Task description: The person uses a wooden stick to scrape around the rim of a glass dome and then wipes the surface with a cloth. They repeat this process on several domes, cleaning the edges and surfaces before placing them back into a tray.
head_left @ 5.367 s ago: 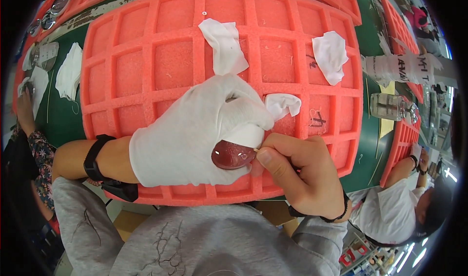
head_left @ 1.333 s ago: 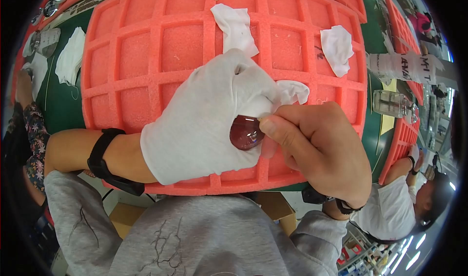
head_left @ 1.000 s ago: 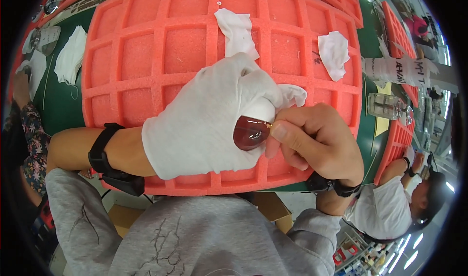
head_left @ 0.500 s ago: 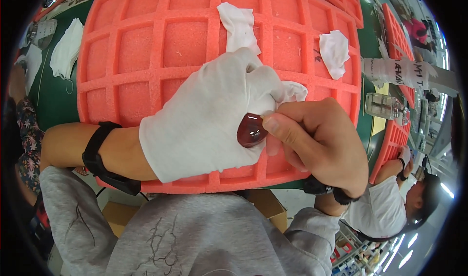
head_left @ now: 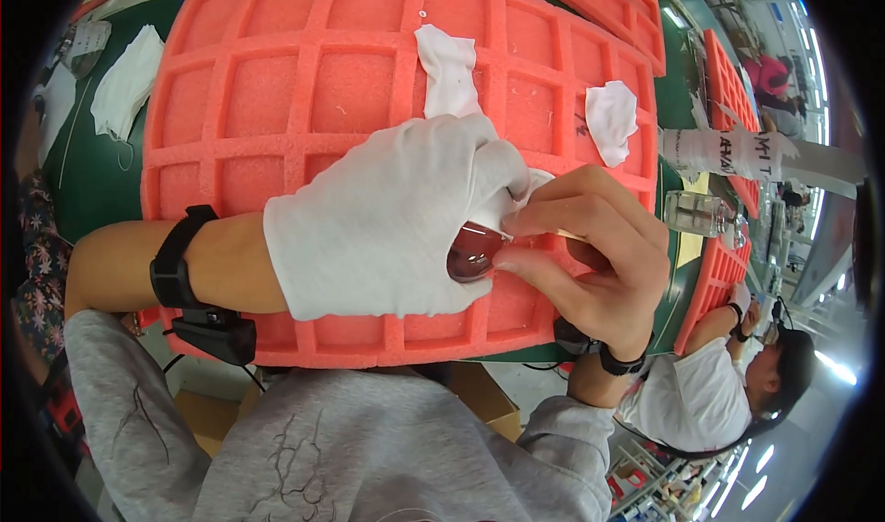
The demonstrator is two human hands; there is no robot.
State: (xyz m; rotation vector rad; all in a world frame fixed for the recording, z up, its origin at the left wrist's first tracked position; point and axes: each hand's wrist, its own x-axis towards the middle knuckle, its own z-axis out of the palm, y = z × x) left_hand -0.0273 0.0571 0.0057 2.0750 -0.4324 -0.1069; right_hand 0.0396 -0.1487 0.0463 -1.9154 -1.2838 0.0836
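My left hand (head_left: 387, 213), in a white glove, is closed around a glossy dark red lens (head_left: 472, 253), whose curved face shows below its bent fingers. White cloth (head_left: 539, 183) pokes out beside those fingers. My bare right hand (head_left: 604, 255) meets the lens at its right edge, thumb low and index finger higher, with a small gap between the two tips. A thin pale sliver shows inside the curl of the right fingers; what it is, I cannot make out. Both hands are over a pink foam tray (head_left: 355, 93) with square compartments.
Two white cloth pieces (head_left: 449, 70) (head_left: 611, 123) lie on the tray, and a white cloth (head_left: 127, 82) lies left of it on the green table. To the right stand a clear glass bottle (head_left: 702, 212) and a wrapped post (head_left: 728, 153). Another person (head_left: 696, 393) works at right.
My right thumb and index finger have spread from a tight pinch on the lens's edge. The left fingers now cover more of the lens's upper part. The whole view has shifted slightly.
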